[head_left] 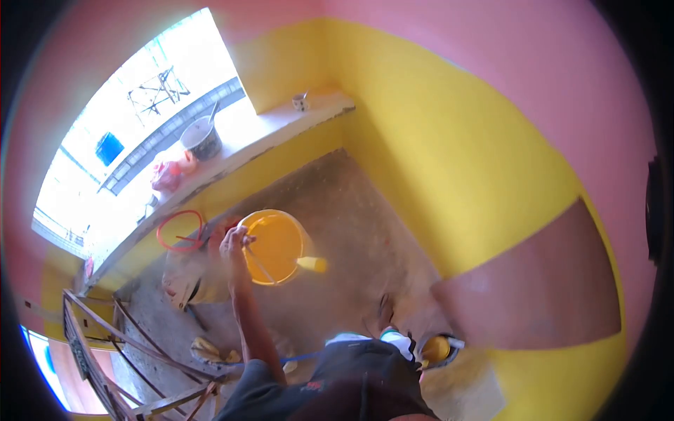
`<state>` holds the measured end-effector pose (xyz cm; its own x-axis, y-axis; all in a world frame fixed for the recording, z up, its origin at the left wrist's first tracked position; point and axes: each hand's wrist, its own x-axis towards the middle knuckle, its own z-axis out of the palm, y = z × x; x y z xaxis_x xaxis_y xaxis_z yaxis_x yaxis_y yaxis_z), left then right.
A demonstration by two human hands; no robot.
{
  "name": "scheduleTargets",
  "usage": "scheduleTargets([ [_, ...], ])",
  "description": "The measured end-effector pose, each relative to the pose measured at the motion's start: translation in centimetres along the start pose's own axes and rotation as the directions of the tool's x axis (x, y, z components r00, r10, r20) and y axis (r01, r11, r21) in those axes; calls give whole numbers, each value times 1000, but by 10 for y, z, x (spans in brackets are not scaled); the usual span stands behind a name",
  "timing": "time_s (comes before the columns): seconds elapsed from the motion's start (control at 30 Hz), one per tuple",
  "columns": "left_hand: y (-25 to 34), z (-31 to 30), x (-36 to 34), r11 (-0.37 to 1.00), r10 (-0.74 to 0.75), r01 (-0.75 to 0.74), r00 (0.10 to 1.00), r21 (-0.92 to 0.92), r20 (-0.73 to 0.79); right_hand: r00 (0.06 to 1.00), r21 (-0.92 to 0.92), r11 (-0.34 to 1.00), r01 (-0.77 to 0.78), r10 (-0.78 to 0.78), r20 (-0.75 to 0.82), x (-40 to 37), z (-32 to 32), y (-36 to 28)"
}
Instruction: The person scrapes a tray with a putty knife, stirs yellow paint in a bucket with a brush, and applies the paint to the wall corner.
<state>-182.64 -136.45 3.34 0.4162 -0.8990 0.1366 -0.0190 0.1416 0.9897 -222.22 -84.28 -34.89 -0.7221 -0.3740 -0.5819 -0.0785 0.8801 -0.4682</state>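
My left hand (237,240) is closed around the end of a thin handle at the left rim of a yellow bucket (303,235). The handle slants across the bucket's mouth. A blurred yellow paint roller (313,264) is at the bucket's right rim; its join to the handle is not clear. Yellow paint (270,238) coats the bucket's inside. My right hand does not show. Near my right leg is a dark-rimmed container (437,349) with yellow inside.
A white ledge (263,133) under the window opening carries a grey pot (203,138), a pink plastic bag (168,174) and a cup (300,102). A coiled red hose (180,231) is below it. Metal framing (116,330) stands left. Yellow walls (421,161) meet in the corner.
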Motion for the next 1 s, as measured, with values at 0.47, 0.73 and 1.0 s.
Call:
scheduleTargets([
  [0.47, -12, 140, 303, 997, -27, 29, 999, 71, -28, 982, 316, 946, 73, -123, 141, 334, -48, -487],
  [0.73, -19, 178, 490, 999, -23, 22, 999, 33, 42, 838, -184, 829, 528, -475, 268, 393, 204, -749],
  [1.0, -65, 207, 644, 972, -113, 105, 993, 208, 22, 466, 147, 522, 840, -834, 297, 286, 349, -1151],
])
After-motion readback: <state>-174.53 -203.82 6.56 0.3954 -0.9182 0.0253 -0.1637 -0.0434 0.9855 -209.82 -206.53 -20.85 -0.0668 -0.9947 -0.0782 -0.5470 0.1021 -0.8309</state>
